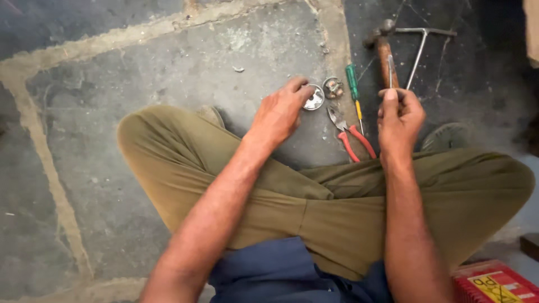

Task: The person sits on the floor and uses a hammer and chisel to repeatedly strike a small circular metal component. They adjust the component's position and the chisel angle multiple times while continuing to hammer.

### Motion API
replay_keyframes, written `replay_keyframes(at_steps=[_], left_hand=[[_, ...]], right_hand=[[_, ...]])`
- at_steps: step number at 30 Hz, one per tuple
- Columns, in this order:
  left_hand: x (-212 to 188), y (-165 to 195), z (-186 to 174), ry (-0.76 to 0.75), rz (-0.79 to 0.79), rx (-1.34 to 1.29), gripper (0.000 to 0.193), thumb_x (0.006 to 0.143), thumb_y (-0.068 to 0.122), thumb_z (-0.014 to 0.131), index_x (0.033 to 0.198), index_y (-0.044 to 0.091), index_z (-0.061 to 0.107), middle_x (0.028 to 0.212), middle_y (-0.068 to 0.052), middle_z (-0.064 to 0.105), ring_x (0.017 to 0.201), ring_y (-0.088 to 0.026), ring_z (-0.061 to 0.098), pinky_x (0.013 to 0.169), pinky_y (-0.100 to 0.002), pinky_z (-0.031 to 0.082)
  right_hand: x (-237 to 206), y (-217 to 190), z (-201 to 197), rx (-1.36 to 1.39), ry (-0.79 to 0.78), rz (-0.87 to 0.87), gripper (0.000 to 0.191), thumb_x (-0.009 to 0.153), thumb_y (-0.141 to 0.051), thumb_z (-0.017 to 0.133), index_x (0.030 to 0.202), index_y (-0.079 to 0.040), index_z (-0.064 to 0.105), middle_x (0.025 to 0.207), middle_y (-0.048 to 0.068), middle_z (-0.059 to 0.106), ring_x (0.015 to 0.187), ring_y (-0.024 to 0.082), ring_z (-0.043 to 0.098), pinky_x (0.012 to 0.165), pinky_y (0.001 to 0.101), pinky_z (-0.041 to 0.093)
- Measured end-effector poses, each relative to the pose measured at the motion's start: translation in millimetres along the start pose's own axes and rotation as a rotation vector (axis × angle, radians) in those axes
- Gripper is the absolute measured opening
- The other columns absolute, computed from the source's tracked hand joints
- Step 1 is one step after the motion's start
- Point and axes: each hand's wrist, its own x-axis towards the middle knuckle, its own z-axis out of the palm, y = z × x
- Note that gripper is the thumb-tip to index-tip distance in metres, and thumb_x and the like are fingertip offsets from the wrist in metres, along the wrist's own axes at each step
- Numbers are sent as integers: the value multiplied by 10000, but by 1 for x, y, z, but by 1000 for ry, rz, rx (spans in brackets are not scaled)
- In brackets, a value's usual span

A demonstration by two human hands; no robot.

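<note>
I log the scene from the head view, largest first. The stone floor point(168, 73) fills the frame, grey slabs with pale mortar joints. On it the person sits cross-legged in olive trousers point(337, 207), with a blue shirt hem at the bottom edge. A red box point(494, 283) shows at the lower right corner.

The left hand point(281, 112) reaches forward over the left knee. Its fingers are curled partly closed, and the fingertips point(300, 87) touch the rim of a small round metal cup point(314, 98) that lies on the floor. I cannot tell whether the cup is lifted or only touched.

The right hand point(398, 115) is raised just beyond the right knee, closed in a pinch around a thin metal tool point(391, 70). The tool's shaft stands upright out of the fingers; its lower end is hidden in the grip.

Behind the right hand lies a hammer point(383, 45) with a wooden handle, and a T-shaped metal rod point(421, 50) is just beside it. Red-handled pliers point(351, 134) lie between the two hands, near a green-handled screwdriver point(353, 92). A second small round fitting point(333, 87) sits just beside the metal cup, between it and the screwdriver.
</note>
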Motion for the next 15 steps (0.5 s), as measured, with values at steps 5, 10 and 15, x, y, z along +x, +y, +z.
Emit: replay_keyframes(at_steps=[5, 10, 15], left_hand=[[8, -5, -11, -112, 114, 200, 233, 894, 21, 553, 1109, 75, 625, 1291, -138, 623, 1098, -382, 661, 860, -488, 546], [18, -15, -20, -276, 33, 171, 154, 975, 65, 533, 1123, 57, 576, 1227, -158, 619, 1112, -389, 649, 890, -497, 533], [19, -26, -19, -105, 47, -261, 652, 793, 225, 827, 1270, 10, 440, 1253, -238, 566, 1120, -428, 620, 903, -494, 504]], right_hand=[[2, 0, 5, 3, -15, -18, 202, 1120, -231, 610, 1075, -41, 664, 763, -55, 566, 614, 12, 473, 531, 196, 360], [1, -2, 9, -20, 7, -6, 193, 1103, -224, 629, 1064, -40, 670, 759, -55, 574, 613, 13, 477, 530, 195, 366], [-3, -12, 7, 137, -12, 75, 155, 1080, -189, 639, 1102, -38, 664, 801, -42, 585, 611, 24, 490, 516, 201, 392]])
